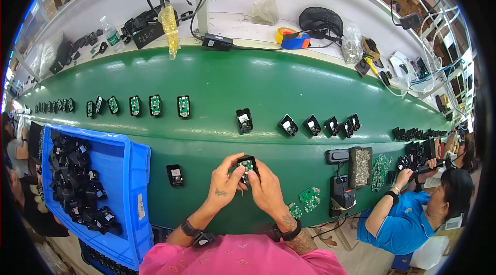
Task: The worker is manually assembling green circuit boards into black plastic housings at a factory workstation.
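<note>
Close in front of me, my left hand (225, 181) and my right hand (265, 186) grip a small black plastic housing from both sides. Inside it sits a green circuit board (248, 164), with both thumbs pressed on its face. To the left of my hands lies another black housing (175, 176) with a whitish part inside. Loose green circuit boards (310, 199) lie to the right of my right hand. Beyond my hands, one more black housing (244, 120) rests on the green work surface (217, 84).
A blue crate (135, 171) of black housings stands at left. Board-filled housings (155, 105) line the far left; open housings (312, 126) line the far right. A metal-filled tray (360, 167) and black device (342, 195) stand nearer right, beside a co-worker in blue (403, 223).
</note>
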Demonstrator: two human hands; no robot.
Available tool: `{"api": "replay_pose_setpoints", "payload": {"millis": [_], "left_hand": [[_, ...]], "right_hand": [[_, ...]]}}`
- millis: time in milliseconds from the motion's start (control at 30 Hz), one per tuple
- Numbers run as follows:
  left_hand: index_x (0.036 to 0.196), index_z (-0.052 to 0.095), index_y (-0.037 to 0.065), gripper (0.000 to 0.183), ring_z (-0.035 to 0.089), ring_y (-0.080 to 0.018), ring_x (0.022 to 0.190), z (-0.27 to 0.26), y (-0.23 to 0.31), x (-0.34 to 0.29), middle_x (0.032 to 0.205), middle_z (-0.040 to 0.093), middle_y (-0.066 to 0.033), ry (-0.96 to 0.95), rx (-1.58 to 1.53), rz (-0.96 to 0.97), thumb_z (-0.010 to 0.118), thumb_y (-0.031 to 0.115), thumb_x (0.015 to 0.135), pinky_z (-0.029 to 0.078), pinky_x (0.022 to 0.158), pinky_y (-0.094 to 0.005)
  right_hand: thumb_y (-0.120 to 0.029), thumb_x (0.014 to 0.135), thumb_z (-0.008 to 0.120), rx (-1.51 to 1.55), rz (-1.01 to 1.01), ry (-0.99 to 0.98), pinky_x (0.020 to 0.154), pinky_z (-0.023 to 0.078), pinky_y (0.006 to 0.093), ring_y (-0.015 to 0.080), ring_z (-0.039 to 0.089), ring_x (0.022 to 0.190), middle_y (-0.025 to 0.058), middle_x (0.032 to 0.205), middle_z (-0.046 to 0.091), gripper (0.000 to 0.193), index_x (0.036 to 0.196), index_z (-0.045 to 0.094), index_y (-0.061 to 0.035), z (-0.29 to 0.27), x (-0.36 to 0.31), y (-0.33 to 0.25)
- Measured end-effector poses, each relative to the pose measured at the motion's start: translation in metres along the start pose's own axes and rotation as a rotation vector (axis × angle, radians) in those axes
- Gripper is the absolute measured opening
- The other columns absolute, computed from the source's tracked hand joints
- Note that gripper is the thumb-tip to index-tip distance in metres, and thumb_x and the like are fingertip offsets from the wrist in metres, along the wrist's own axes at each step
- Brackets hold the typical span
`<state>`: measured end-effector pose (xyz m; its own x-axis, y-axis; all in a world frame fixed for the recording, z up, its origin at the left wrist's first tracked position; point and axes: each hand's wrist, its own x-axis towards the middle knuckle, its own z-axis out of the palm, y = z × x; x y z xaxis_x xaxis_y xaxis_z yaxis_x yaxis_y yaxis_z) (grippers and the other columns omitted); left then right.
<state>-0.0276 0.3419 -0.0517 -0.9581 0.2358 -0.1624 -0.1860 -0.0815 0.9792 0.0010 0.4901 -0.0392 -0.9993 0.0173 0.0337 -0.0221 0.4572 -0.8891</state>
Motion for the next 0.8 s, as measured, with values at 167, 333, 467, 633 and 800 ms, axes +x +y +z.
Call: {"api": "replay_pose_setpoints", "payload": {"millis": [167, 333, 467, 633, 800], "left_hand": [[0.131, 0.052, -0.003, 0.035, 0.066, -0.0130, 0.061, 0.003, -0.030, 0.009, 0.114, 0.066, -0.0158, 0.114, -0.021, 0.188, 0.056, 0.011, 0.099, 0.053, 0.051, -0.0240], [0.136, 0.049, -0.002, 0.039, 0.067, -0.0125, 0.065, -0.005, -0.013, 0.007, 0.113, 0.065, -0.0151, -0.088, -0.160, 0.026, 0.055, 0.009, 0.099, 0.053, 0.055, -0.0223], [0.136, 0.050, -0.001, 0.038, 0.066, -0.0128, 0.063, -0.008, -0.007, 0.009, 0.111, 0.066, -0.0141, -0.123, -0.149, 0.009, 0.055, 0.009, 0.099, 0.053, 0.053, -0.0226], [0.135, 0.052, -0.001, 0.038, 0.065, -0.0115, 0.063, -0.004, -0.002, 0.008, 0.099, 0.066, -0.0113, -0.043, 0.107, 0.024, 0.054, 0.014, 0.100, 0.054, 0.051, -0.0240], [0.135, 0.052, 0.000, 0.040, 0.068, -0.0131, 0.072, -0.005, -0.010, 0.010, 0.108, 0.064, -0.0126, 0.011, -0.004, 0.045, 0.059, 0.009, 0.097, 0.056, 0.054, -0.0231]], "right_hand": [[-0.013, 0.098, 0.051, -0.007, -0.079, 0.108, 0.083, 0.052, 0.0424, 0.0402, 0.065, 0.095, 0.0224, 0.110, 0.066, 0.036, 0.131, 0.054, 0.0005, 0.013, -0.002, 0.000], [-0.012, 0.098, 0.052, -0.036, -0.065, 0.034, 0.073, 0.054, 0.0388, 0.0342, 0.068, 0.079, 0.0192, 0.098, 0.069, 0.036, 0.132, 0.054, -0.0009, -0.006, 0.004, 0.007], [-0.012, 0.098, 0.052, -0.021, -0.049, -0.058, 0.067, 0.053, 0.0353, 0.0259, 0.067, 0.071, 0.0168, 0.092, 0.069, 0.039, 0.136, 0.052, -0.0011, -0.005, 0.005, 0.012], [-0.016, 0.100, 0.051, 0.129, 0.161, -0.064, 0.076, 0.053, 0.0434, 0.0401, 0.069, 0.087, 0.0263, 0.096, 0.067, 0.040, 0.136, 0.050, 0.0016, 0.002, 0.003, 0.000], [-0.011, 0.097, 0.058, 0.055, 0.065, 0.018, 0.064, 0.054, 0.0375, 0.0304, 0.070, 0.072, 0.0213, 0.088, 0.069, 0.036, 0.130, 0.054, 0.0036, 0.003, 0.003, 0.002]]}}
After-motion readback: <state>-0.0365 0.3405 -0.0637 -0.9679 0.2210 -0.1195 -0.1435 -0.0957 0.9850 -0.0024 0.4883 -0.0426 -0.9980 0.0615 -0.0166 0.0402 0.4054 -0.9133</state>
